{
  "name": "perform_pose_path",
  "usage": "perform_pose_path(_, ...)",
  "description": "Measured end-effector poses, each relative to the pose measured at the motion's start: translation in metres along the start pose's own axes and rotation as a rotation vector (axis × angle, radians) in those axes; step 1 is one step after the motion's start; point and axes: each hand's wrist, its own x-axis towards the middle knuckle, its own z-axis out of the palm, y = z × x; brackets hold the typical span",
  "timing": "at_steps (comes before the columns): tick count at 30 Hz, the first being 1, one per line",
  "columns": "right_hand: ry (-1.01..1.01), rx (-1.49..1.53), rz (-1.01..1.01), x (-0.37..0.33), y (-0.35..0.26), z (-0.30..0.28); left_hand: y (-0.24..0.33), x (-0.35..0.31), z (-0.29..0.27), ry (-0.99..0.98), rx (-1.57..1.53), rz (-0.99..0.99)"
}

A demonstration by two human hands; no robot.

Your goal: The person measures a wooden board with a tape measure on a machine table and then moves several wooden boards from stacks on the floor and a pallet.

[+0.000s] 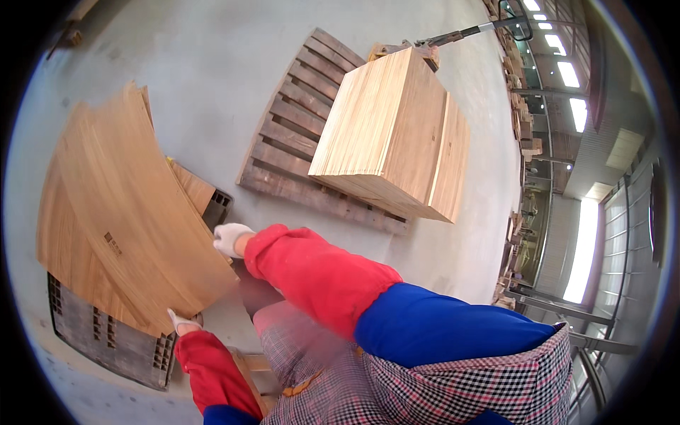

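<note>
A wide light-brown wooden board (134,191) with a small dark printed mark lies tilted across other boards at the left. My left hand (180,322), in a pale glove and red sleeve, is closed on its near edge, thumb on top and fingers hidden beneath. Farther along the same board, my right hand (232,239), in a white glove, is closed at the right-hand corner. Its fingertips are hard to make out. Under the board another wooden board (81,265) shows, resting over a dark plastic pallet (113,347).
A tall stack of wooden boards (389,120) stands on a slatted wooden pallet (283,120) ahead to the right. Behind it is a pallet jack handle (460,34). More stacked wood (524,134) lines the far side of the hall. A wooden frame (255,365) is beside my legs.
</note>
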Motion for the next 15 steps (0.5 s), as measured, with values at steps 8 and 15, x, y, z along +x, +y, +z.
perform_pose_path(8, 0.086, 0.033, 0.023, 0.031, 0.011, 0.012, -0.025, 0.039, -0.023, -0.147, -0.178, -0.054)
perform_pose_path(15, 0.013, 0.035, 0.212, 0.01, 0.081, 0.012, -0.046, -0.034, 0.043, -0.033, -0.446, -0.095)
